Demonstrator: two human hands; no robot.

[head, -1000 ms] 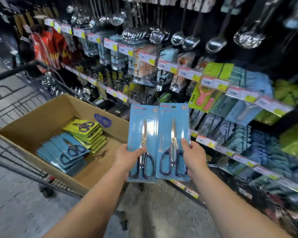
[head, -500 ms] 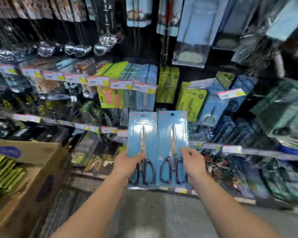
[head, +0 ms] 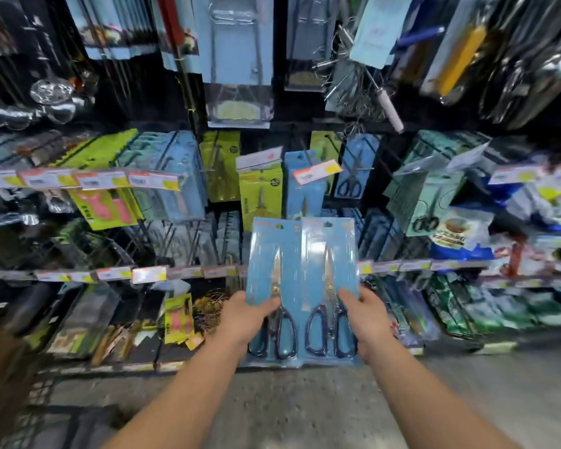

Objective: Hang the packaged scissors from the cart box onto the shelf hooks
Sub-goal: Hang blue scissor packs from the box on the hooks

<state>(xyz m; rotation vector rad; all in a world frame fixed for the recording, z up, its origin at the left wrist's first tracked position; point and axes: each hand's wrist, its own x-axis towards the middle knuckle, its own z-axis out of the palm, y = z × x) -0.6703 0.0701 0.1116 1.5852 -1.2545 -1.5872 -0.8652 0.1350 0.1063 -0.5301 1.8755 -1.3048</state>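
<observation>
Now, left hand [head: 240, 322]: thumb on front, grips left scissors pack [head: 274, 270].
Right hand [head: 365, 322]: grips right scissors pack [head: 332, 264], upright, edges touching.

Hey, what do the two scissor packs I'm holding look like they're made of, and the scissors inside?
Left pack and right pack: apparently blue card under clear plastic, judging by the glare streaks. The scissors' blades look like bright metal, and the dark handle loops are probably glossy plastic. Left hand and right hand each hold one.
</observation>
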